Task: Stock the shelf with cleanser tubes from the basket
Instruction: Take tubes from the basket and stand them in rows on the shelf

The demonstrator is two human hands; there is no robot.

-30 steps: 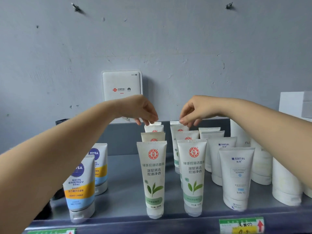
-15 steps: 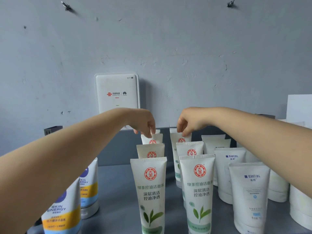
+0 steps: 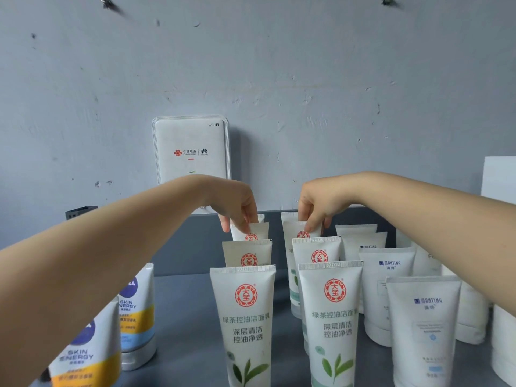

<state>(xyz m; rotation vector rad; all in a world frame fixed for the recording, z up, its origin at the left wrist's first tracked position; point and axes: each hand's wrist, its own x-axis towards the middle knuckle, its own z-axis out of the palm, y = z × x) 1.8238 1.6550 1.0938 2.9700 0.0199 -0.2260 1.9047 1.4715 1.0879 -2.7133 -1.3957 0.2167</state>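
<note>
Two rows of white green-tea cleanser tubes stand cap-down on the grey shelf (image 3: 184,317), with the front left tube (image 3: 245,317) and the front right tube (image 3: 332,317) nearest me. My left hand (image 3: 237,208) reaches to the back of the left row and pinches the top edge of a rear tube (image 3: 255,231). At the back of the right row, my right hand (image 3: 315,205) pinches the top of another rear tube (image 3: 296,231). Both tubes stand upright among the others. The basket is not in view.
Blue and yellow Nivea tubes (image 3: 136,308) stand at the left under my left forearm. White Manting tubes (image 3: 424,325) fill the right side. A white router (image 3: 191,152) hangs on the grey wall behind, and a white box (image 3: 499,177) stands at the far right.
Both hands have come down a little onto the tops of the rear tubes and their fingers have closed on them. My view has moved closer to the shelf.
</note>
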